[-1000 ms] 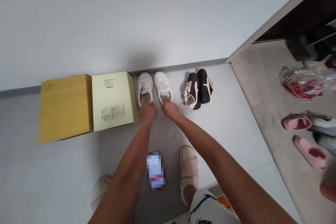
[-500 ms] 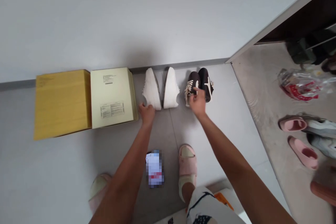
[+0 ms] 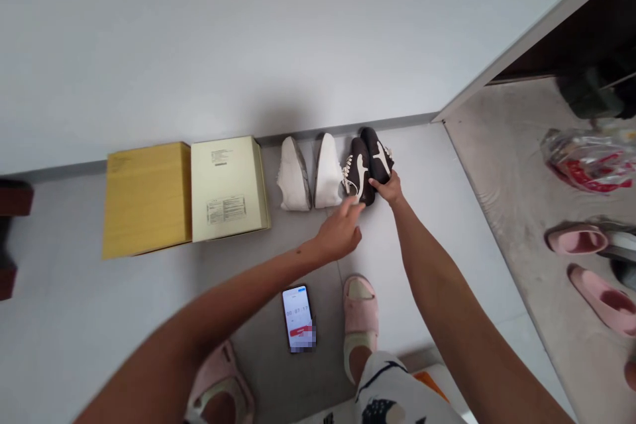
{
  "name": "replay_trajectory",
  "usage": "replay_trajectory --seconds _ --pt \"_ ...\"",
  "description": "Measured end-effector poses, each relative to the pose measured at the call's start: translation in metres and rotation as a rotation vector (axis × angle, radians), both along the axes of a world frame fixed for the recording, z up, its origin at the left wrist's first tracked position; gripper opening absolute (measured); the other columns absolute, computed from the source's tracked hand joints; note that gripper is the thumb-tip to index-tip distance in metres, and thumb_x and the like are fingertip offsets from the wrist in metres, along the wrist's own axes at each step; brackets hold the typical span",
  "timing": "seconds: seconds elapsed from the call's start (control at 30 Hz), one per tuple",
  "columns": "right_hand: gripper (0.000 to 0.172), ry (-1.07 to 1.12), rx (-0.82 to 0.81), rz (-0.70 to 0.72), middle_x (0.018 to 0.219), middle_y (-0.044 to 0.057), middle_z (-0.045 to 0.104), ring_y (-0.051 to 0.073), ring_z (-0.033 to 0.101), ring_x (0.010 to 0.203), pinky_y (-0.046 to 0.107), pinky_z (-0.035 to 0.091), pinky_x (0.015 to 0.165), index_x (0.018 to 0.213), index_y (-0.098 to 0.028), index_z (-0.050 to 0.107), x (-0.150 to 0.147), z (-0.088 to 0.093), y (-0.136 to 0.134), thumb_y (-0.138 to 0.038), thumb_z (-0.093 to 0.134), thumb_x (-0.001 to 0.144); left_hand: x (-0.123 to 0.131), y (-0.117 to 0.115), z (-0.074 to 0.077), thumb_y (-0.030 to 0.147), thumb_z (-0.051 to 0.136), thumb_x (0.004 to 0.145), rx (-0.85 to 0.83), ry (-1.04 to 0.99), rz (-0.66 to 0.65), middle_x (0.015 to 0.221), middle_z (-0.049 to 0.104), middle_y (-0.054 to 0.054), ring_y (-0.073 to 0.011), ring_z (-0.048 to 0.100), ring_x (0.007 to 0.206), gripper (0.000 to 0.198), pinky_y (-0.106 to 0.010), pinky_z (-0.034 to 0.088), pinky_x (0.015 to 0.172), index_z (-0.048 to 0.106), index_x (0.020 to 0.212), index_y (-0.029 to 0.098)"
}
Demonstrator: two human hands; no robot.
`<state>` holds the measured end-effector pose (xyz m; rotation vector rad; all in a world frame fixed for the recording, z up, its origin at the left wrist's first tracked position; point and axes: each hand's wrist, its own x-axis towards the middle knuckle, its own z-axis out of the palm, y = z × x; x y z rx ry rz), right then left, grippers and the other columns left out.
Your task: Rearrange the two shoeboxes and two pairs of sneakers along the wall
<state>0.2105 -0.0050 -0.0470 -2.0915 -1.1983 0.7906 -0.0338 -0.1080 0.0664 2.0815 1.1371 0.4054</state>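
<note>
Two dark brown sneakers with cream stripes and laces stand side by side by the wall. My right hand [image 3: 390,187] grips the heel end of the right-hand dark sneaker [image 3: 376,154], thumb on its left side. Just below the heel of the left-hand dark sneaker [image 3: 356,169] is my left hand [image 3: 340,232], fingers stretched towards it and holding nothing; whether the fingertips touch it I cannot tell. Immediately left of these are two white sneakers, the nearer one [image 3: 328,175] close against the dark pair and the other white sneaker [image 3: 293,175] slightly apart.
A pale yellow shoebox [image 3: 228,185] and a darker yellow box [image 3: 146,199] lie along the wall on the left. Between my feet, a phone [image 3: 298,318] shows a running timer. Pink slippers [image 3: 576,240] and a plastic bag [image 3: 589,159] lie beyond the threshold on the right.
My left hand has left the white sneaker and moved right to the dark pair. My right hand has shifted onto the right-hand dark sneaker. The dark pair now stands closer to the white one.
</note>
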Motion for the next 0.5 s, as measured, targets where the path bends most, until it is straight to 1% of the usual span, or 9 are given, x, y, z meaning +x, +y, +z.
replay_trajectory --seconds 0.07,0.1,0.13,0.2,0.27,0.33,0.4,0.43,0.5 --pt "0.095 -0.071 -0.120 -0.055 0.146 0.026 0.053 0.037 0.050 0.138 0.052 0.039 0.119 0.145 -0.009 0.049 -0.001 0.005 -0.004 -0.059 0.079 0.070 -0.032 -0.008 0.027 0.012 0.053 0.086 0.029 0.162 -0.263 0.159 0.043 -0.019 -0.0317 0.057 0.133 0.059 -0.047 0.051 0.106 0.052 0.145 0.018" --pt "0.097 -0.104 -0.155 -0.087 0.151 0.028 0.048 0.039 0.044 0.144 0.053 0.035 0.122 0.147 -0.008 0.047 -0.002 0.007 -0.010 -0.062 0.076 0.072 -0.054 -0.014 0.040 0.012 0.053 0.086 0.033 0.240 -0.358 0.159 0.045 -0.019 -0.0316 0.060 0.130 0.058 -0.046 0.053 0.104 0.053 0.144 0.018" --pt "0.096 -0.138 -0.156 -0.111 0.154 0.029 0.044 0.040 0.038 0.148 0.055 0.031 0.123 0.148 -0.007 0.045 -0.005 0.010 -0.017 -0.064 0.072 0.075 -0.079 -0.021 0.050 0.013 0.053 0.087 0.029 0.311 -0.411 0.158 0.047 -0.018 -0.0311 0.062 0.128 0.057 -0.046 0.053 0.102 0.054 0.144 0.019" --pt "0.088 -0.200 -0.078 -0.113 0.157 0.030 0.040 0.040 0.031 0.152 0.058 0.029 0.124 0.148 -0.006 0.045 -0.014 0.017 -0.036 -0.066 0.059 0.084 -0.132 -0.040 0.064 0.015 0.052 0.089 0.007 0.395 -0.372 0.154 0.053 -0.017 -0.0299 0.063 0.126 0.053 -0.044 0.053 0.103 0.056 0.142 0.020" --pt "0.079 -0.262 0.042 -0.033 0.157 0.030 0.039 0.040 0.030 0.153 0.061 0.030 0.122 0.145 -0.006 0.047 -0.029 0.030 -0.058 -0.062 0.050 0.090 -0.187 -0.064 0.067 0.019 0.047 0.093 -0.032 0.406 -0.158 0.151 0.056 -0.016 -0.0280 0.064 0.126 0.048 -0.044 0.053 0.104 0.057 0.139 0.020" --pt "0.071 -0.301 0.102 0.140 0.156 0.027 0.042 0.038 0.034 0.151 0.060 0.031 0.122 0.142 -0.008 0.051 -0.050 0.051 -0.081 -0.057 0.048 0.091 -0.239 -0.091 0.061 0.028 0.044 0.094 -0.073 0.357 0.113 0.148 0.058 -0.015 -0.0281 0.064 0.126 0.045 -0.044 0.055 0.103 0.060 0.136 0.024" --pt "0.060 -0.305 0.070 0.420 0.151 0.024 0.049 0.035 0.041 0.148 0.057 0.034 0.122 0.139 -0.012 0.057 -0.077 0.079 -0.104 -0.050 0.050 0.093 -0.286 -0.119 0.053 0.038 0.045 0.092 -0.091 0.303 0.379 0.146 0.059 -0.015 -0.0299 0.066 0.123 0.044 -0.046 0.056 0.103 0.063 0.131 0.028" --pt "0.054 -0.298 0.015 0.583 0.148 0.022 0.054 0.034 0.045 0.145 0.055 0.036 0.121 0.137 -0.016 0.059 -0.092 0.095 -0.114 -0.046 0.051 0.093 -0.309 -0.133 0.049 0.042 0.046 0.091 -0.097 0.278 0.499 0.146 0.059 -0.015 -0.0308 0.067 0.120 0.045 -0.048 0.056 0.103 0.063 0.130 0.030" --pt "0.049 -0.260 -0.151 0.963 0.142 0.019 0.061 0.034 0.054 0.137 0.054 0.042 0.117 0.135 -0.020 0.063 -0.125 0.127 -0.133 -0.040 0.059 0.091 -0.351 -0.158 0.047 0.048 0.049 0.086 -0.122 0.254 0.684 0.146 0.057 -0.015 -0.0318 0.070 0.112 0.049 -0.051 0.057 0.101 0.063 0.131 0.031"
